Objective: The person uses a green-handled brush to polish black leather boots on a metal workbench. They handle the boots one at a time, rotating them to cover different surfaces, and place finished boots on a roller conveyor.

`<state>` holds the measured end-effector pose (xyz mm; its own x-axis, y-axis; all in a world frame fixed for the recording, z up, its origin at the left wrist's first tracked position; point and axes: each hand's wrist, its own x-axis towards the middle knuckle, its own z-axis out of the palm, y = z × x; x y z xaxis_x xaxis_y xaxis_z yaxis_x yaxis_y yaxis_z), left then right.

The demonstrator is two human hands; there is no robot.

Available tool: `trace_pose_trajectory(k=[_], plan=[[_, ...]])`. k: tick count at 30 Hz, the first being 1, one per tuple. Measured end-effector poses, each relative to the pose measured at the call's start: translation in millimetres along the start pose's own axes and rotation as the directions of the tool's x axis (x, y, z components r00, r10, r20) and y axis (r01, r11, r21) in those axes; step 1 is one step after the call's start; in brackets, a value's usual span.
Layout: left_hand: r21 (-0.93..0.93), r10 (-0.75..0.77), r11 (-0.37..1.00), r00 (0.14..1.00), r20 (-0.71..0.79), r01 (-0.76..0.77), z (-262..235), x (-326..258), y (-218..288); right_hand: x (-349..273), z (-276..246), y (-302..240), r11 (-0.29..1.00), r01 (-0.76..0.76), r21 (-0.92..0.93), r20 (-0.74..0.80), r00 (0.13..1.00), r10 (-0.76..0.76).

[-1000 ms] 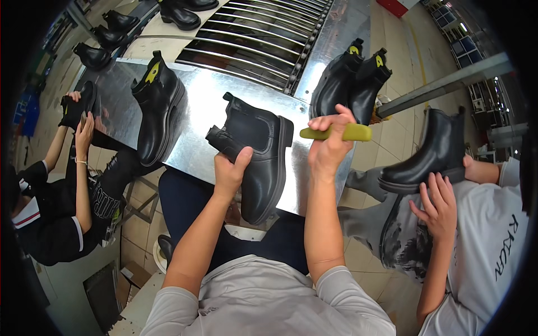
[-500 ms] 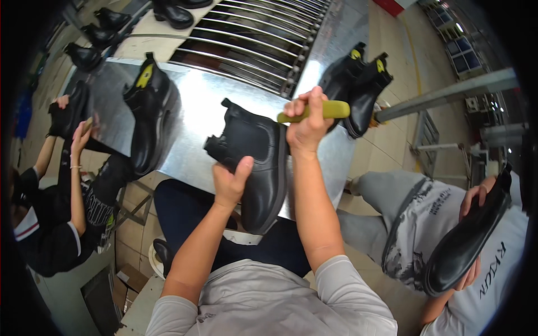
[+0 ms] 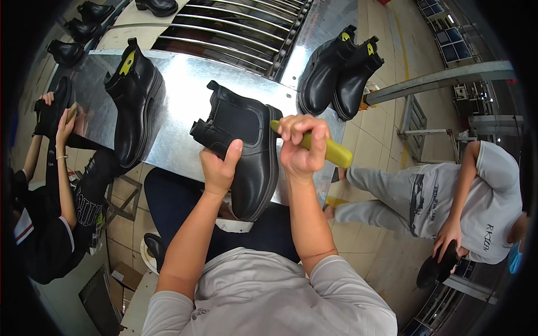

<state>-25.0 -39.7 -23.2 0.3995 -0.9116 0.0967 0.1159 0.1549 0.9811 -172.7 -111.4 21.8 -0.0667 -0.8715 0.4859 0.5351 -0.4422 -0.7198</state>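
Observation:
A black Chelsea boot (image 3: 252, 182) lies on its side in front of me, toe toward my lap, dark elastic panel facing up. My left hand (image 3: 220, 171) grips it by the ankle, thumb on top of the upper. My right hand (image 3: 304, 144) is closed round an olive-yellow oblong tool (image 3: 337, 154) at the boot's sole edge. The tool's narrow end points at the upper part of the sole; whether it touches there I cannot tell. Its thick end sticks out to the right, slanting down.
A metal table (image 3: 179, 84) lies beneath, with a roller conveyor (image 3: 224, 39) beyond. One boot (image 3: 131, 106) stands to the left, two boots (image 3: 325, 78) to the right. A left co-worker's hand (image 3: 64, 129) works on another boot; a person (image 3: 476, 190) at right holds dark footwear.
The tool has swung from nearly level to slanting down rightward, and my right hand has moved lower along the sole. My left hand keeps its hold. The person at right has shifted back and lowered their footwear.

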Motion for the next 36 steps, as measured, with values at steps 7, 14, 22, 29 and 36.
trace_pose_trajectory(k=[7,14,22,29,36], plan=[[0.017,0.019,1.000,1.000,0.013,-0.019,-2,2,-4,-21,-2,-18,0.993,-0.058,0.104,0.042,0.998,0.054],[0.014,-0.099,0.995,0.992,0.071,0.099,-8,3,6,-26,9,-25,0.994,-0.093,0.063,0.106,0.991,0.086],[0.034,-0.095,0.995,0.995,0.042,0.094,-14,-4,-2,-20,21,-21,0.989,-0.117,-0.091,0.222,0.966,0.134],[0.056,-0.013,0.998,0.999,0.043,0.011,-5,3,-1,-6,-6,-19,0.941,-0.279,0.192,0.227,0.945,0.233],[0.029,0.031,0.999,1.000,-0.001,-0.031,-2,6,1,20,6,-20,0.875,-0.439,0.206,-0.076,0.884,0.461]])
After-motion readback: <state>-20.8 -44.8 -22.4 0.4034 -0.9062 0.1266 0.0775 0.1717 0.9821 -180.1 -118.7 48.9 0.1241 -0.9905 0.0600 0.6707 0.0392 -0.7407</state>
